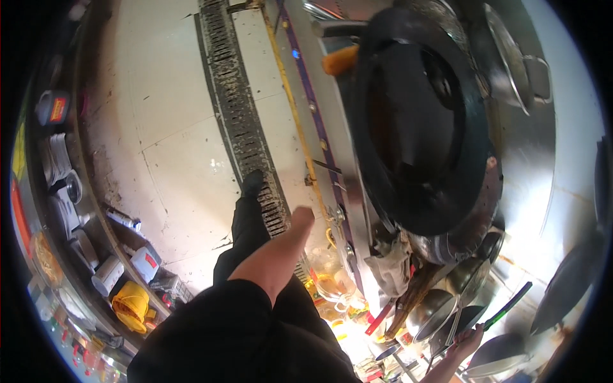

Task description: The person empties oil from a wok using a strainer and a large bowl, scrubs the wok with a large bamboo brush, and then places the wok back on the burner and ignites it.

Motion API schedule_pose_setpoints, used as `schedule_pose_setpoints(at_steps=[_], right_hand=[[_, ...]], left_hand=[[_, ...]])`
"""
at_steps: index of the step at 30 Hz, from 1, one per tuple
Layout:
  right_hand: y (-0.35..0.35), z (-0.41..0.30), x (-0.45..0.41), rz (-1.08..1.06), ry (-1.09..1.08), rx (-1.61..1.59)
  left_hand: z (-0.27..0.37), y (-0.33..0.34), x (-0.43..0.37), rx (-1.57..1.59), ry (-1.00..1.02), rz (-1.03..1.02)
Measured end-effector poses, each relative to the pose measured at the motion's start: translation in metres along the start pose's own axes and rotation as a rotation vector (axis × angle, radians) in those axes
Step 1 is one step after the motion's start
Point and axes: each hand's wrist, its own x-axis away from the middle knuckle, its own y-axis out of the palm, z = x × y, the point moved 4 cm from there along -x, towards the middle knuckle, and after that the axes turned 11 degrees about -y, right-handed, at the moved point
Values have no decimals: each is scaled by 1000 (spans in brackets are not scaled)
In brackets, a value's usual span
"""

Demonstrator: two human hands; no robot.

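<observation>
My left hand [302,218] hangs over the floor beside the stove front, beyond my bare forearm and black sleeve. Its fingers are hidden from this angle, and nothing shows in it. At the lower right, my right hand [467,341] is closed around a slim green and black stick-like object [508,305]; its exact kind is unclear. Steel bowls or pans [433,311] lie close by that hand. On the stove to my right sits a large black wok [412,124] with a dark, glossy inside. A grey cloth [390,268] hangs near its lower rim.
A slotted floor drain [230,86] runs beside a yellow pipe [292,95] and the stove's purple strip [311,103] with knobs. Left, a shelf [98,206] holds stacked plates [58,155] and a yellow bucket [130,306]. A metal pan [507,57] leans behind the wok.
</observation>
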Motion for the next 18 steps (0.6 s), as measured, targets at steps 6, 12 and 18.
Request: schedule_pose_setpoints(at_steps=[6, 12, 18], right_hand=[[-79, 22, 35, -65, -115, -123], [-157, 51, 62, 89, -87, -123], [-194, 77, 68, 113, -56, -167]], left_hand=[[76, 142, 148, 871, -256, -223], [130, 209, 164, 1517, -498, -536], [128, 186, 171, 1180, -368, -57]])
